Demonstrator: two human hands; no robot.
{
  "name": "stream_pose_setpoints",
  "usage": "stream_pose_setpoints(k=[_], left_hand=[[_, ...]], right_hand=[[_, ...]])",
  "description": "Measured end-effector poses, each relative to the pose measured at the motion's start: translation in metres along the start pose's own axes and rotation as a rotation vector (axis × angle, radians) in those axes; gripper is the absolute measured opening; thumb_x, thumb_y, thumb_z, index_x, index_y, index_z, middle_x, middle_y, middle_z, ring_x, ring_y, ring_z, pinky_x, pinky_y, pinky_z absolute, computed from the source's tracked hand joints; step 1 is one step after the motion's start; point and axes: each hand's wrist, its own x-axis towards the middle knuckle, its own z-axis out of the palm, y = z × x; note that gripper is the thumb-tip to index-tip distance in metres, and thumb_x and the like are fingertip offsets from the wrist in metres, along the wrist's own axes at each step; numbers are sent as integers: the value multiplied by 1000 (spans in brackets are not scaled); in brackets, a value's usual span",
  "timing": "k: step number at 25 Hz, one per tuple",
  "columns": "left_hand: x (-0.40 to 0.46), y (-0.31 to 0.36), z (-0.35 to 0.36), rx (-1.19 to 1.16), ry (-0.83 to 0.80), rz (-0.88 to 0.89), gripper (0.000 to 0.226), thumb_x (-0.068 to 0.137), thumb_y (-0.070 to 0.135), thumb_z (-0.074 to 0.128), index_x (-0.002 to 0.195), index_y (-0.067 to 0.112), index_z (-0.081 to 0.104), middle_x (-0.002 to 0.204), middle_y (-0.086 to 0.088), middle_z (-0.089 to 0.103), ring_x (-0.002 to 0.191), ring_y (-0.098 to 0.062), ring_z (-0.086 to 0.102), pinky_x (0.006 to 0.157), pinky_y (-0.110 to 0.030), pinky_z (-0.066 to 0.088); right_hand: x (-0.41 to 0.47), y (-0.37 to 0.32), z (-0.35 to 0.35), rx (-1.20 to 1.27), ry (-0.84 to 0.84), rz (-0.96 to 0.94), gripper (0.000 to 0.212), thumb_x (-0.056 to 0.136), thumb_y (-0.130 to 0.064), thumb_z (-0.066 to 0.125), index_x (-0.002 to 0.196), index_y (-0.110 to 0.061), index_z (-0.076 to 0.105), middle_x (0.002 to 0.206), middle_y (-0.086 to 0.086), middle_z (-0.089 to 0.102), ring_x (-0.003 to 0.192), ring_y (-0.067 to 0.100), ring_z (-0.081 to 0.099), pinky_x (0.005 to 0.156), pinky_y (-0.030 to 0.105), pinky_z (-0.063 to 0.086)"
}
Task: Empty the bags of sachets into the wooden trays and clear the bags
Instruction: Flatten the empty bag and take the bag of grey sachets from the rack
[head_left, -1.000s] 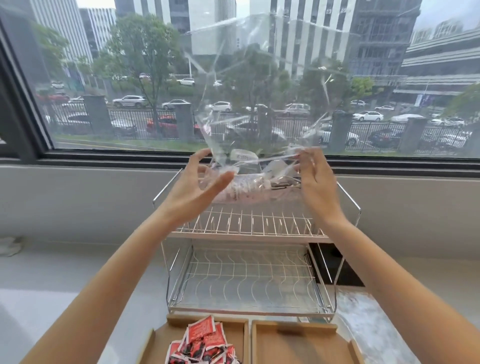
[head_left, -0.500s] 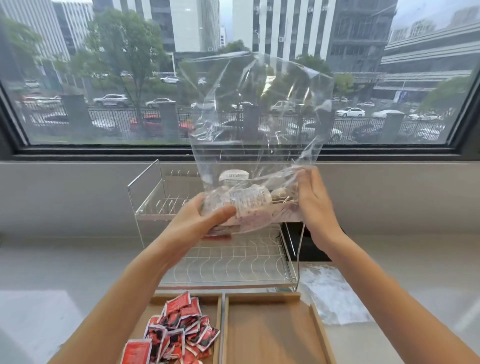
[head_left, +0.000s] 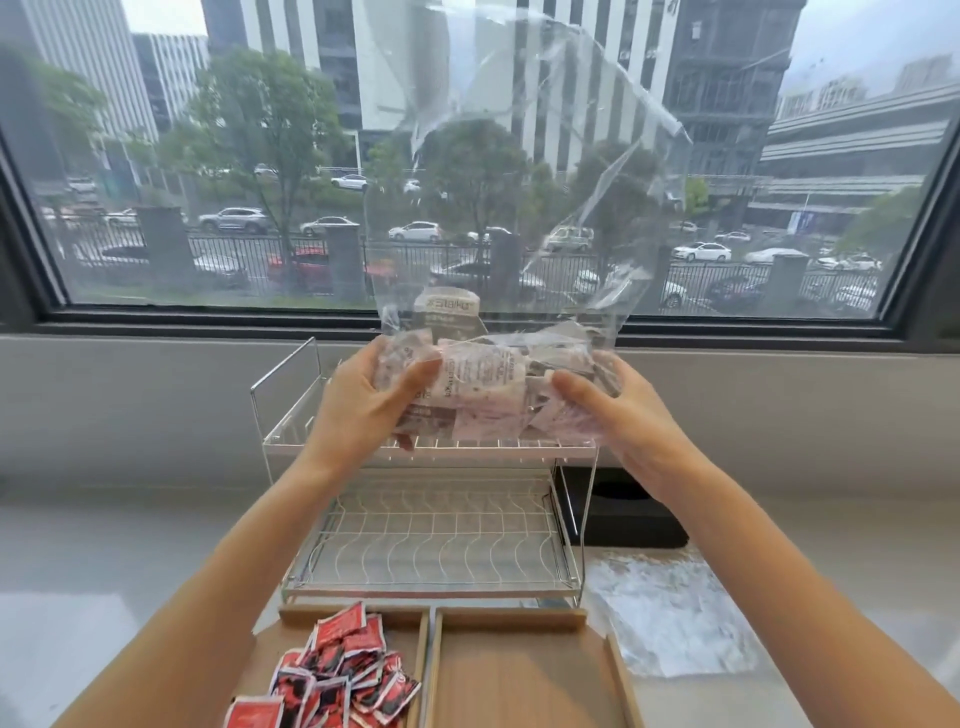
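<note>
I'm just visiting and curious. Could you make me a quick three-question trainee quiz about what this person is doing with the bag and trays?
1. True or false: both hands grip the clear bag of sachets.
2. Which wooden tray already holds red sachets? A) left tray B) right tray
3. What lies on the counter to the right of the trays?

Key:
1. True: the left hand and right hand hold its filled lower part above the wire rack.
2. A: the left tray; the right tray shows bare wood.
3. A flat empty bag.
</note>
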Motion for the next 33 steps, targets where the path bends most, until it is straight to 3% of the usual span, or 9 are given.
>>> stream_pose_setpoints(k=[5,8,11,15,19,22,26,30,33], left_hand=[[10,5,-1,-87,-186,-142,48,65,35,62,108,18,51,91,-6,70,65,-11,70,52,-21,56],[2,-8,1,-203,-305,-263,59,65,15,65,120,19,45,110,-9,66,97,-22,67,82,-28,56],[-7,-19,6,-202,-262,-289,47,75,5,63,117,17,48,109,-9,67,90,-17,69,73,-22,57],[-22,-37,9,-131,-187,-330,56,67,29,67,119,15,51,102,-7,71,80,-18,71,66,-29,59],[-53,-66,15,-83,-170,-402,74,66,55,60,128,17,46,108,-7,69,88,-24,69,67,-33,57],[-79,-93,20,-11,-182,-491,91,58,76,57,132,26,42,130,-2,57,106,-22,63,87,-43,53],[-119,-113,34,65,-166,-590,93,60,77,53,136,24,39,137,-2,51,115,-18,56,92,-34,47],[-158,-128,47,161,-150,-631,75,78,59,49,137,14,37,144,-1,40,131,-20,39,107,-35,30],[-183,-139,49,164,-211,-616,42,81,50,55,117,27,55,120,10,58,114,-13,52,97,-30,41]], right_hand=[[-3,-15,-4,78,105,-146,24,69,-31,67,91,-30,57,86,-9,70,80,5,68,71,20,55],[-9,-11,-6,72,33,-138,40,69,-33,65,108,-27,57,113,4,66,103,16,64,89,30,50],[-15,1,-10,90,-31,-77,37,74,-25,70,107,-35,58,121,5,64,112,22,60,98,40,45],[-25,28,-14,113,-6,76,50,75,-22,68,123,-24,52,113,7,68,96,24,68,88,40,53],[-50,60,-10,40,49,173,73,60,-50,74,125,-25,51,122,4,63,103,23,65,93,44,51],[-73,87,-9,4,80,239,46,69,-46,69,110,-28,59,118,4,65,101,20,65,91,43,52],[-106,129,-9,-127,110,319,63,69,-52,69,122,-20,55,129,2,58,115,20,57,93,38,49],[-143,161,-7,-126,133,381,42,82,-28,64,121,-13,57,127,2,58,117,16,55,99,38,46],[-167,175,-5,-141,119,404,21,84,-18,63,103,-25,64,109,-4,68,101,10,63,96,36,48]])
